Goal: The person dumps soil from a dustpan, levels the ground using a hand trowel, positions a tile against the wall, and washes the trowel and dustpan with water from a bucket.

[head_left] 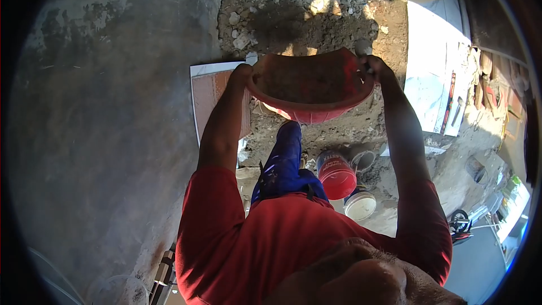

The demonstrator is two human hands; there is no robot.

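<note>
left hand [244, 71] and right hand [374, 65] grip opposite sides of a red basin [310, 114] over rough, rubbly ground [333, 31].

Wide red plastic-looking basin [309, 89]: matt, grimed inside (outside slightly glossier). Red round plastic-looking bucket [337, 178]: smooth, glossy. Red short-sleeved shirt [305, 223], blue trousers [285, 152]: matt cloth. Grey cement-like surface [113, 118]: mostly smooth, patchy. Brown stony ground [262, 8]: rough, crumbly.

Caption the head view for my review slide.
Left hand and right hand hold a basin above stony ground, a red bucket standing nearby.
</note>
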